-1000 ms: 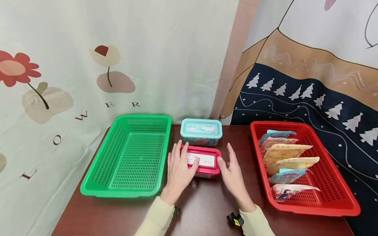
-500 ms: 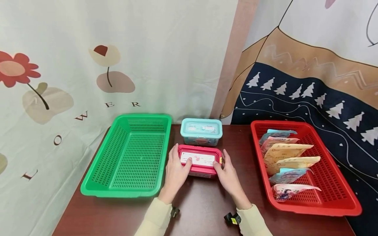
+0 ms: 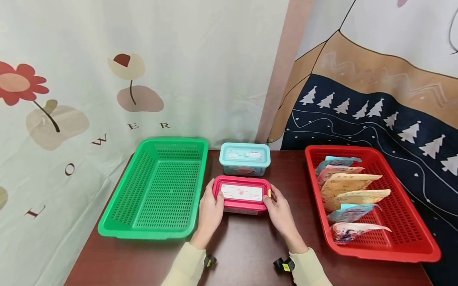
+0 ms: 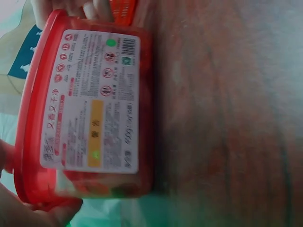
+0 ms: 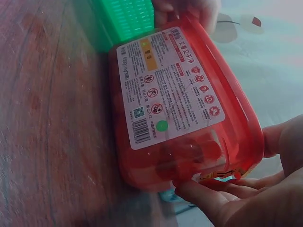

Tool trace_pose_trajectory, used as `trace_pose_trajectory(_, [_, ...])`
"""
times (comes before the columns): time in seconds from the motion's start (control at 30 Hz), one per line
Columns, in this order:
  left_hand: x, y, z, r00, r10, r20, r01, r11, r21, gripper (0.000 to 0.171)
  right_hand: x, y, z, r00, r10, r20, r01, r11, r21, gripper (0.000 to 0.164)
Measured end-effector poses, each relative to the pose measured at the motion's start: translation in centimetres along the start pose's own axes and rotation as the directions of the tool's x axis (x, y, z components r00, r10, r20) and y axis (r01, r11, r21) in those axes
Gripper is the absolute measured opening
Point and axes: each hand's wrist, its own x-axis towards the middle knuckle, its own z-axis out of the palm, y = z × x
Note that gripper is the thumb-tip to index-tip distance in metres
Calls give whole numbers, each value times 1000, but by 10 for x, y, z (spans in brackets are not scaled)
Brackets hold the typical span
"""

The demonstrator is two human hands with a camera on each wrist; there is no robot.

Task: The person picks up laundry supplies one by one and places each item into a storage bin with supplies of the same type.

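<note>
A red lidded plastic box (image 3: 241,193) with a white label on its lid lies between my hands in the head view. My left hand (image 3: 210,208) grips its left end, thumb on the lid. At the other end, my right hand (image 3: 280,212) holds it with the thumb on the lid's edge and fingers round the side. The right wrist view shows the printed side label (image 5: 165,90) and dark red shapes through the clear wall. Whether the box's base touches the table, I cannot tell. Just behind it stands a light blue lidded box (image 3: 245,159).
An empty green basket (image 3: 103,226) stands left on the brown table (image 3: 243,254). At the right, a red basket (image 3: 422,254) holds several upright packets (image 3: 350,182) in blue, pink and yellow. A printed curtain (image 3: 214,79) hangs close behind.
My left hand has moved from on top of the red box's lid to its left end. My right hand has come in from beside the box and taken hold of the right end.
</note>
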Motion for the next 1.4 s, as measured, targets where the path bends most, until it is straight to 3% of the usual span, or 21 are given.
trace_pose_trajectory(0.2, [-7, -1, 3, 999, 18, 29, -17, 1000, -23, 52, 1, 0, -10, 1000, 6, 4, -6, 1000, 23, 56])
trace_pose_trajectory(0.4, [-11, -1, 5, 997, -42, 58, 46, 997, -66, 56, -3, 2, -7, 1000, -25, 5, 26, 999, -29, 59])
trace_pose_trajectory(0.77, [-15, 9, 9, 995, -98, 31, 101, 990, -103, 56, -12, -1, -5, 998, -34, -51, 28, 993, -116, 63])
trace_pose_trajectory(1.1, [-13, 33, -12, 999, -42, -21, 40, 995, -91, 55, -23, -22, -12, 998, -57, -31, 55, 996, -65, 66])
trace_pose_trajectory(1.4, [-10, 44, -33, 1000, -17, -22, 12, 982, -187, 56, -34, -47, -12, 999, -44, 0, 44, 999, -18, 69])
